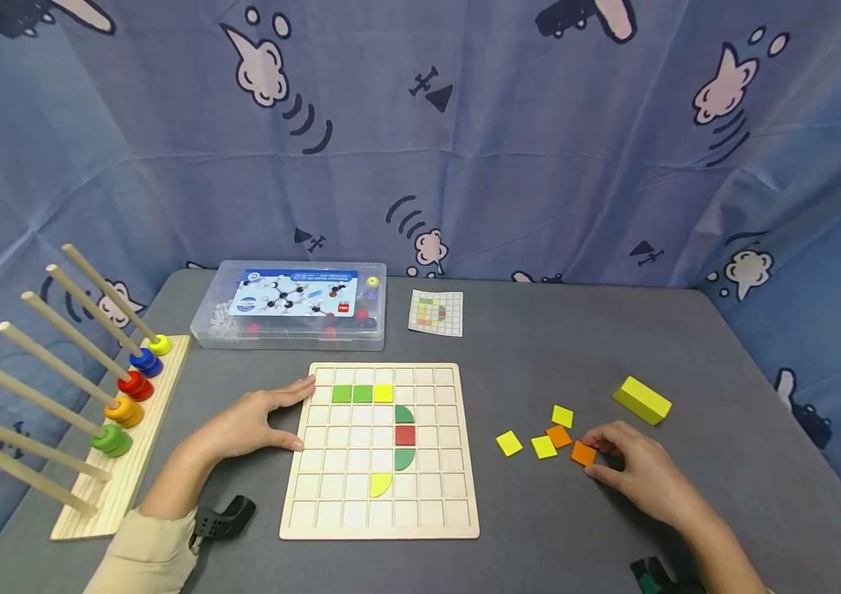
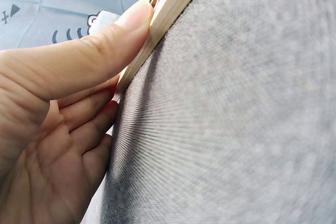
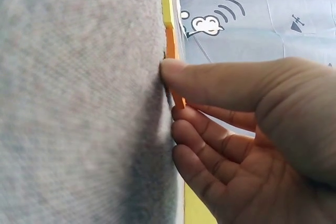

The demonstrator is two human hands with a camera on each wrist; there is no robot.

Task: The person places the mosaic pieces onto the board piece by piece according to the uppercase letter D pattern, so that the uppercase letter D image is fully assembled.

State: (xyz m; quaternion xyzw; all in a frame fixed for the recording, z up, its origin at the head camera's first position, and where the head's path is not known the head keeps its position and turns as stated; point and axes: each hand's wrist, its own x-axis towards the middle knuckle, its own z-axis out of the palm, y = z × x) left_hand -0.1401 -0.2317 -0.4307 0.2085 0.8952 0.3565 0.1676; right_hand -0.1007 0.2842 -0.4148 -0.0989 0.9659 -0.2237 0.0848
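Observation:
A wooden grid board lies flat in the middle of the table. On it are green and yellow squares, a red square, green quarter-round tiles and a yellow one. My left hand rests at the board's left edge, thumb and fingertips touching its side. To the right, my right hand pinches an orange square tile between thumb and fingers, close over the table. Beside it lie another orange tile and three yellow ones, including a yellow tile.
A yellow block lies beyond my right hand. Behind the board are a clear plastic case and a small pattern card. A wooden peg stand with coloured rings stands at the left. A patterned curtain hangs behind the table.

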